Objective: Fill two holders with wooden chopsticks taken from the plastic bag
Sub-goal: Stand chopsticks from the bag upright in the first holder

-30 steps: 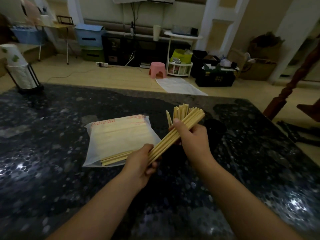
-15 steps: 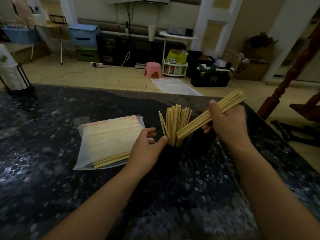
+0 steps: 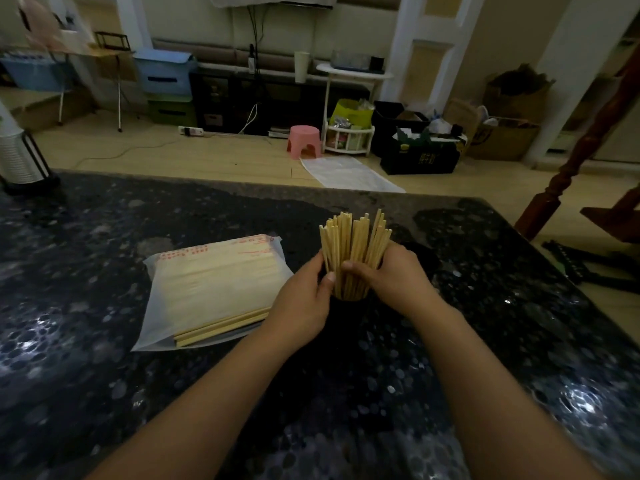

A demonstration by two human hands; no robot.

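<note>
A bundle of wooden chopsticks point(image 3: 351, 247) stands upright in a dark holder whose body is barely visible against the dark table. My left hand point(image 3: 304, 299) cups the bundle from the left, thumb against the sticks. My right hand point(image 3: 391, 278) wraps round it from the right, thumb across the front. To the left lies the white plastic bag point(image 3: 211, 289), flat on the table, with several chopstick ends point(image 3: 221, 329) poking out of its near opening. A second dark holder seems to stand behind my right hand, hard to make out.
The dark speckled table point(image 3: 138, 393) spreads all round. A stack of paper cups in a black wire stand point(image 3: 17, 157) sits at the far left corner. Beyond the far edge lie the floor, a pink stool point(image 3: 304, 140) and a wooden stair post point(image 3: 588, 147) at the right.
My right hand brought its bundle of chopsticks down into the holder with the others. My left hand moved from beside the holder onto the bundle.
</note>
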